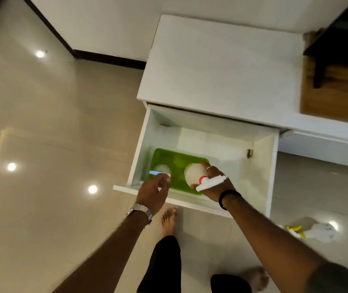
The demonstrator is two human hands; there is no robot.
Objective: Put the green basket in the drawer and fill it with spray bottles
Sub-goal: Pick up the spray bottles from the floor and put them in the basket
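Observation:
The green basket [177, 160] lies inside the open white drawer [266, 166], at its front left. A white spray bottle with a blue nozzle [162, 171] stands in the basket's left part. My left hand [154, 191] hovers just above and in front of that bottle, fingers apart, holding nothing. My right hand [215, 185] grips a white spray bottle with a red collar and white trigger head [196, 176], held over the right part of the basket. A third white spray bottle with a yellow trigger [314, 230] lies on the floor at the right.
The drawer belongs to a low white cabinet [221, 66] against the wall. A dark wooden piece of furniture [336, 81] stands at the right. My bare feet [168, 220] are on the glossy tiled floor [52, 123] in front of the drawer.

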